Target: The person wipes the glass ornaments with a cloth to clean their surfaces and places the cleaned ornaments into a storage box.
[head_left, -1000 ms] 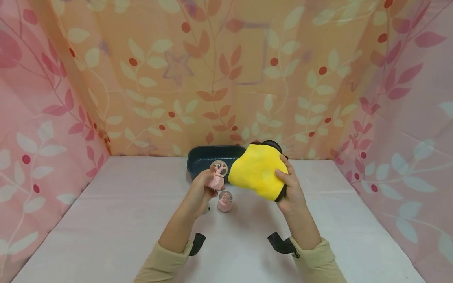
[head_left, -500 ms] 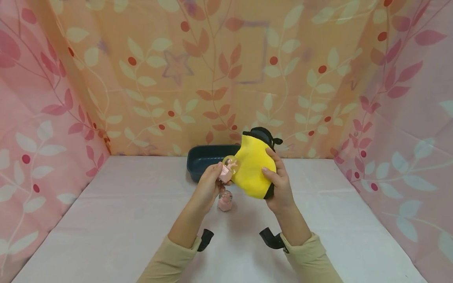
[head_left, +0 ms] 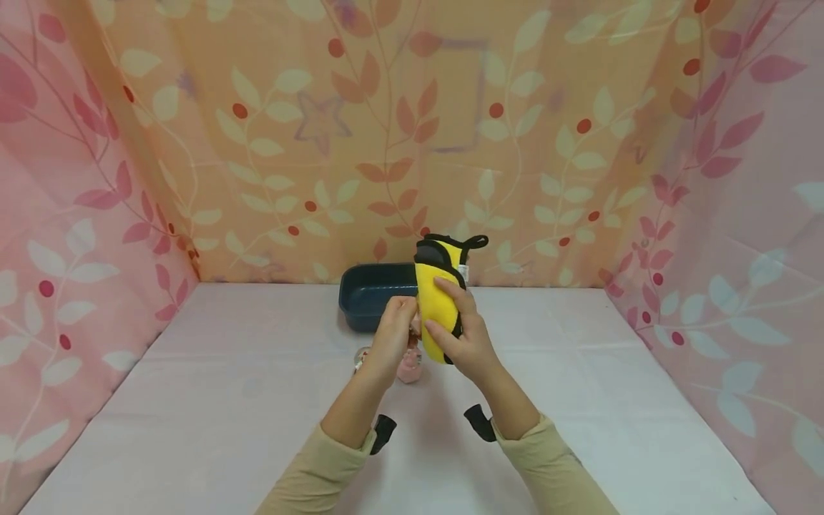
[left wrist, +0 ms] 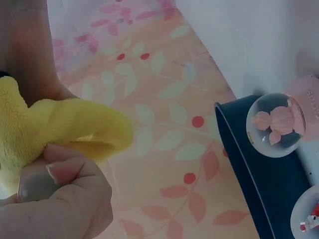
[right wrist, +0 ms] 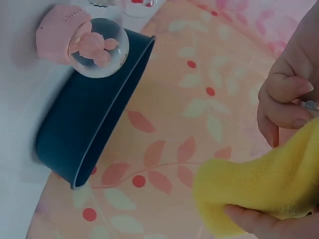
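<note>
My left hand (head_left: 390,335) grips a small pink-based snow globe; its clear dome (left wrist: 37,185) shows between the fingers in the left wrist view, and most of the rest is hidden. A yellow plush cloth with black trim and a hanging loop (head_left: 440,311) is folded in my right hand (head_left: 468,336), thumb on the near side. The cloth lies right against the globe and my left fingers. Below the hands, a second pink snow globe (head_left: 408,366) stands upright on the table. Another globe (head_left: 361,356), partly behind my left wrist, has a red-and-white figure inside (left wrist: 311,221).
A dark blue rectangular basin (head_left: 357,325) stands at the back of the white table (head_left: 225,400), just behind the hands. Leaf-patterned fabric (head_left: 257,179) hangs behind and on both sides. Black wrist mounts (head_left: 383,434) stick out at both sleeves.
Both hands have come closer together. The cloth has turned and folded from spread wide to narrow, and the held globe has moved right, up against it. The globe by my left wrist has come into view.
</note>
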`<state>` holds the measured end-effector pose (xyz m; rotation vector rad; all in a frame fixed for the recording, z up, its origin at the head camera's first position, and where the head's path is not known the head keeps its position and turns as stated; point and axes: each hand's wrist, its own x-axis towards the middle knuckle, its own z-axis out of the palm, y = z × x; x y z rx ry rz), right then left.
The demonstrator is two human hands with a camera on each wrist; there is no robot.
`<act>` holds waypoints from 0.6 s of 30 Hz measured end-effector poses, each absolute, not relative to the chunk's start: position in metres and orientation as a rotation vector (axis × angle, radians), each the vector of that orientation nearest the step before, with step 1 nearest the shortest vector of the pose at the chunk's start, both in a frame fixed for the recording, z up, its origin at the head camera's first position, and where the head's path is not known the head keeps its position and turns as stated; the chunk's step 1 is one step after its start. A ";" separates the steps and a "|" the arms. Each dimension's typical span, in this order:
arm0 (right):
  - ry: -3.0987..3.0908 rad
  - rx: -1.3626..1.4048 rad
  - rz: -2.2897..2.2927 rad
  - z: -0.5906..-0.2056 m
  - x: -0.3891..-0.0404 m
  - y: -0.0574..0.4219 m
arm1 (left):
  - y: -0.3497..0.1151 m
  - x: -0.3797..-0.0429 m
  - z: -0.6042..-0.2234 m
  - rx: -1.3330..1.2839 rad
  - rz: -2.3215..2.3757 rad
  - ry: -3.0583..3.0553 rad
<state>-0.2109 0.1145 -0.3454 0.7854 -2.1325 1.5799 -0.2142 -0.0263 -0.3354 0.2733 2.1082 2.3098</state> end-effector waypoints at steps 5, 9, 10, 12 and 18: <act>-2.111 0.638 1.742 -0.343 -0.216 0.117 | -0.026 -0.212 -0.339 0.315 2.273 2.106; -2.008 0.555 2.033 -0.338 -0.220 0.122 | -0.027 -0.209 -0.341 0.280 2.233 2.069; -1.975 0.541 2.109 -0.337 -0.220 0.123 | -0.027 -0.209 -0.341 0.280 2.229 2.055; -1.908 0.508 2.256 -0.335 -0.221 0.124 | -0.028 -0.208 -0.341 0.275 2.225 2.024; -1.802 0.425 2.556 -0.334 -0.222 0.128 | -0.031 -0.209 -0.344 0.222 2.227 1.899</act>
